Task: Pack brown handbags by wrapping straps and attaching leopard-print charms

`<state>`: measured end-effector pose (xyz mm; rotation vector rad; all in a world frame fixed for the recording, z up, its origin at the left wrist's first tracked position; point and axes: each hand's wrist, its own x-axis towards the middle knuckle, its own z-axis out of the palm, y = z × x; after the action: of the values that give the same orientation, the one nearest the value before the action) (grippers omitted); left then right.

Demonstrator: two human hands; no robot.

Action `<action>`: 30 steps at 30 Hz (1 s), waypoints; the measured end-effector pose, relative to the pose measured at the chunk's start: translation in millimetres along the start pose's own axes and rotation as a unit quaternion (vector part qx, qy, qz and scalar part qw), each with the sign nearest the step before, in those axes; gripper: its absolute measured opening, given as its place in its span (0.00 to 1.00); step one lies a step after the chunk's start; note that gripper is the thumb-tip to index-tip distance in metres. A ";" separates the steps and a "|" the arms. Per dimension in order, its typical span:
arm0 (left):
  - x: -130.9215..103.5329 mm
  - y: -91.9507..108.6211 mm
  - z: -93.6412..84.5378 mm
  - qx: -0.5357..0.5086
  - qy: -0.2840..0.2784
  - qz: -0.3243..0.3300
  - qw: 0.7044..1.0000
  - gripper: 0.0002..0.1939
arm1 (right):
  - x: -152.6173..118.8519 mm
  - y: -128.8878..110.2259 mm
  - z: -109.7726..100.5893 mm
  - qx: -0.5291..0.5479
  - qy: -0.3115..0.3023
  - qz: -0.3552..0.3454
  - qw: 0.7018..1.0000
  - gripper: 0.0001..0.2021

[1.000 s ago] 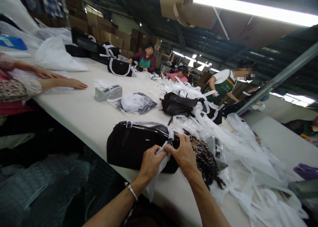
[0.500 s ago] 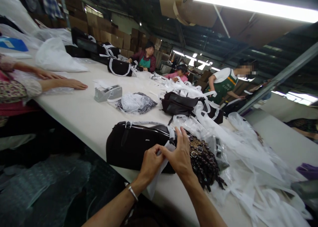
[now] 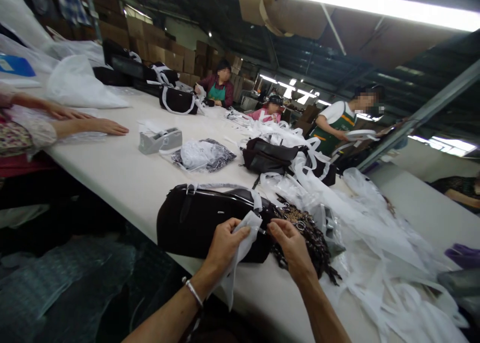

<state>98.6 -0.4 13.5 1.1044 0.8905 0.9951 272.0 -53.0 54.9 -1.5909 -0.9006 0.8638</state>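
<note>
One blk bag [image 3: 195,225] lies just ahead on tbl [image 3: 120,168], long axis approx L–R; L hand [image 3: 224,243] pinches wht sheet [image 3: 247,235], R hand [image 3: 293,243] nearer bag's R end, can't tell if gripping.

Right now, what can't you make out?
All in the head view:
White sheet: gripped part, hidden by the left hand.
Right hand: whether it pinches anything; too small, blurred.
Near bag: far side, hidden by its own front.
Bag's plate: any lettering; too small.
Blue item: left end, cut off by the left edge.
</note>
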 end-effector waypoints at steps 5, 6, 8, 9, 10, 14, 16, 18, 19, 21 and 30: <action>0.5 -5.3 2.8 -0.099 -0.008 -0.026 0.995 0.14 | 1.4 21.5 22.7 0.170 -0.087 0.057 0.980 0.17; 0.3 -5.4 4.0 -0.130 -0.015 -0.045 0.990 0.15 | 2.7 25.0 28.3 0.209 -0.092 0.068 0.971 0.16; -0.2 -3.9 6.8 -0.185 -0.039 -0.077 0.979 0.17 | 5.3 32.5 38.5 0.257 -0.104 0.098 0.956 0.17; -0.5 -2.7 8.3 -0.205 -0.051 -0.087 0.974 0.17 | 6.2 36.2 42.6 0.268 -0.109 0.109 0.951 0.18; -0.7 -1.2 9.6 -0.220 -0.060 -0.093 0.969 0.18 | 6.5 39.8 45.7 0.274 -0.110 0.115 0.948 0.18; -0.9 2.1 10.5 -0.239 -0.054 -0.101 0.964 0.19 | 1.4 46.5 43.7 0.252 -0.090 0.087 0.960 0.17; -1.5 1.2 9.0 -0.216 -0.039 -0.093 0.971 0.19 | -4.0 42.2 36.5 0.203 -0.056 0.073 0.975 0.18; -2.9 -0.7 8.4 -0.160 -0.024 -0.063 0.985 0.17 | -9.2 33.2 31.3 0.165 -0.034 0.060 0.984 0.21; -3.8 -1.8 8.7 -0.123 -0.020 -0.046 0.991 0.16 | -11.0 28.1 30.9 0.158 -0.039 0.052 0.985 0.22; -5.1 -3.9 10.7 -0.048 -0.016 -0.008 0.999 0.16 | -12.2 19.5 35.3 0.161 -0.079 0.044 0.983 0.24; -17.4 -20.4 -4.7 -0.079 -0.129 -0.058 0.987 0.21 | 4.1 34.2 69.8 0.283 -0.108 0.083 0.949 0.22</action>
<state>92.6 -18.5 -6.0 1.0078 0.6478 0.7905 216.3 -24.2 8.8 -1.0909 -0.5921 1.3026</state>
